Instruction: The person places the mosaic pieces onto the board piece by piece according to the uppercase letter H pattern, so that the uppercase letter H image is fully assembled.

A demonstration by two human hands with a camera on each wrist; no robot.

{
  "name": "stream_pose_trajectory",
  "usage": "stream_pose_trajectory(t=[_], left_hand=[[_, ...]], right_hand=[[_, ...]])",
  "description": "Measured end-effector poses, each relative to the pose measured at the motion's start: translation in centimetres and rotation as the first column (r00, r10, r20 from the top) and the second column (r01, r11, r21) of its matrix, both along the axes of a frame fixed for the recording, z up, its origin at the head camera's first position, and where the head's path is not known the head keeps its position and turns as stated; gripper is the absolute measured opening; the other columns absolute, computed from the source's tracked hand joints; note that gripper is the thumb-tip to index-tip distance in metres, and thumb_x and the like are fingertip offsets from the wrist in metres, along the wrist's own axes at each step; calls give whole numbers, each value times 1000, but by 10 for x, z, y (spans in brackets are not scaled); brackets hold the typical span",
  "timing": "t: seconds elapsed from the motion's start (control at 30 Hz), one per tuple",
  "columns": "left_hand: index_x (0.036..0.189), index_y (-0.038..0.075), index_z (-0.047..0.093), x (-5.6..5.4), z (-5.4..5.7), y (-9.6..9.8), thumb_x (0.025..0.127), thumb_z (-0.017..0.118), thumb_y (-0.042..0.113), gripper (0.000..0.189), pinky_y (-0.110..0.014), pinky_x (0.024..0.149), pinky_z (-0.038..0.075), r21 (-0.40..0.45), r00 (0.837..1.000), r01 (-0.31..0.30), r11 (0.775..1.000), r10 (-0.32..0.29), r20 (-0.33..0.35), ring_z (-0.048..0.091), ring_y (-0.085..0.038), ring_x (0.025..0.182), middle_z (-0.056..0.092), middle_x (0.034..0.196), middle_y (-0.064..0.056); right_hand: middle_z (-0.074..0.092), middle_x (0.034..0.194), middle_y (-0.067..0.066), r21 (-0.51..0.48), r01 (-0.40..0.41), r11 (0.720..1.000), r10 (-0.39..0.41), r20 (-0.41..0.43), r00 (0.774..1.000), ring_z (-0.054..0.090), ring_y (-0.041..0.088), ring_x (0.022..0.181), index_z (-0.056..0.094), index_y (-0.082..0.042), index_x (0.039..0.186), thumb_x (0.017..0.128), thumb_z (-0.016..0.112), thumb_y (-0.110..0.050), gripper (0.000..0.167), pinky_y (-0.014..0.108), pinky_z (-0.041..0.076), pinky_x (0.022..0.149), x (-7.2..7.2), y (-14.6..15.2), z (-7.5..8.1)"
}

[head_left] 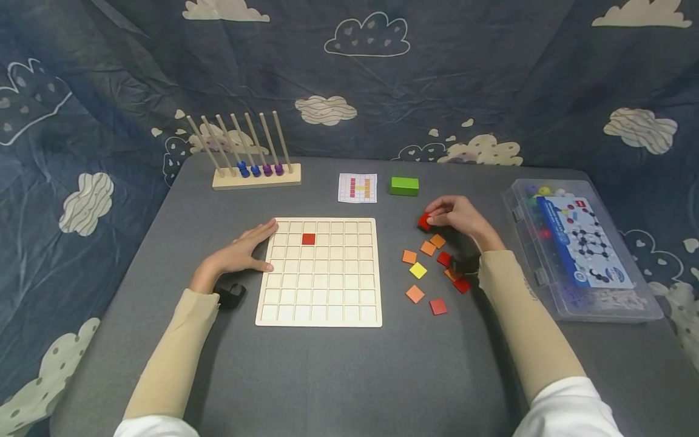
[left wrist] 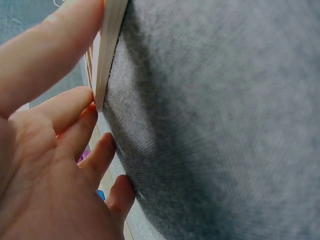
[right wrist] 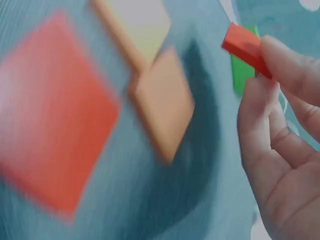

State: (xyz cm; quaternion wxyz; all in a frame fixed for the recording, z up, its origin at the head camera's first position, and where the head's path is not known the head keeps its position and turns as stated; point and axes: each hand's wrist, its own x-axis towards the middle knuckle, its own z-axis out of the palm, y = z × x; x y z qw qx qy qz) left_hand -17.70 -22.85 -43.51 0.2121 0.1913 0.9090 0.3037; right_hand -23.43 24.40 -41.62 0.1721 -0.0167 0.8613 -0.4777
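Note:
My right hand (head_left: pixel 460 220) pinches a red square tile (head_left: pixel 423 221) between thumb and fingertips, raised over the table to the right of the board. In the right wrist view that red tile (right wrist: pixel 242 44) sticks out past the fingertips. My left hand (head_left: pixel 236 255) rests along the left edge of a pale wooden grid board (head_left: pixel 318 298), fingers extended and thumb spread. Its fingertips touch the board's side in the left wrist view. One red tile (head_left: pixel 308 239) lies in a cell near the board's upper left. Loose orange tiles (head_left: pixel 415 294), red tiles (head_left: pixel 438 306) and a yellow tile (head_left: pixel 418 270) lie below my right hand.
Behind the board lie a small pattern card (head_left: pixel 357 188) and a green block (head_left: pixel 404 186). A wooden peg stand (head_left: pixel 256 179) with blue and purple beads stands at the back left. On the right is a clear plastic case (head_left: pixel 546 303) with a blue-and-white label.

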Motion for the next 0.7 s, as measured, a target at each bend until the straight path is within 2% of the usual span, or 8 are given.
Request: stream_pose_trajectory(t=[0.13,0.27,0.47,0.7], left_hand=[[152,3,15,0,0,0,81,77,30,98,-68,104,2,0,1000,-1,1000,1,-3,3,-45,141,6,158,-20],[152,3,15,0,0,0,81,76,30,98,-68,104,2,0,1000,-1,1000,1,-6,2,-45,141,6,158,-19],[152,2,15,0,-1,1,81,76,30,98,-68,104,1,-4,1000,-10,1000,10,-1,2,-44,141,6,158,-18],[152,3,16,-1,-2,2,80,77,31,99,-67,105,2,-25,1000,-21,999,21,4,1,-43,142,5,159,-17]], right_hand=[[61,90,10,-64,-54,996,55,20,998,60,17,78,58,9,111,90,65,-2,26,35,52,80,-2,-22,3],[62,87,9,-106,-124,987,125,2,992,60,18,75,61,9,107,88,66,-1,22,35,53,74,-1,-56,4],[64,80,8,-189,-244,951,245,-23,969,58,14,69,64,9,99,85,67,3,15,31,50,68,2,-118,3],[60,77,7,-169,-335,927,338,-10,941,54,13,68,67,6,93,81,66,8,12,26,49,63,8,-185,-1]])
